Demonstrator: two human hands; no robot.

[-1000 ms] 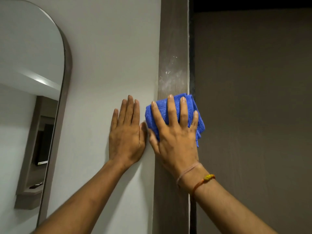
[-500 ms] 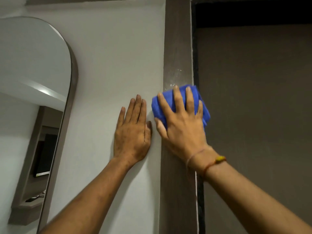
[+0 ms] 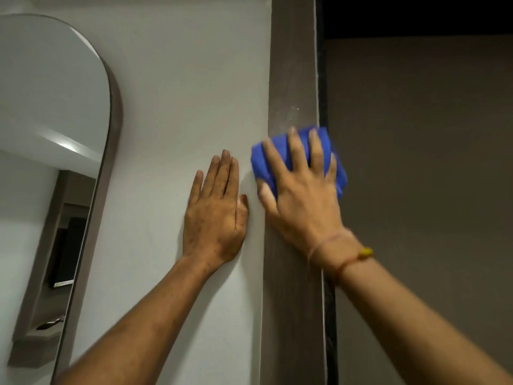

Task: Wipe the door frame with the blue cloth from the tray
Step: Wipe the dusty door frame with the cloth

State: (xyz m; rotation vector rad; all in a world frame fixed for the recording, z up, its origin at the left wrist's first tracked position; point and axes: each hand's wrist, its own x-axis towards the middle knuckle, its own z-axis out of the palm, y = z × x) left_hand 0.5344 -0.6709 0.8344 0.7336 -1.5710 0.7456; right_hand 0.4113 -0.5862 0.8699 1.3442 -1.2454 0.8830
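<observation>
Blue cloth [image 3: 337, 173], folded into a thick soft pad, blurred at the edges, pressed flat against brown door frame [image 3: 294, 79] under right hand [image 3: 302, 198], fingers spread over it. Left hand [image 3: 215, 215] empty, palm flat on white wall [image 3: 188, 79] just beside.

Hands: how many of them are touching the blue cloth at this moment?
1. The right hand presses the blue cloth flat on the door frame. The left hand lies flat on the wall beside it, apart from the cloth.

Bare forearms; right wrist [image 3: 337, 252] wears thin cords, seemingly one yellow-beaded.
</observation>
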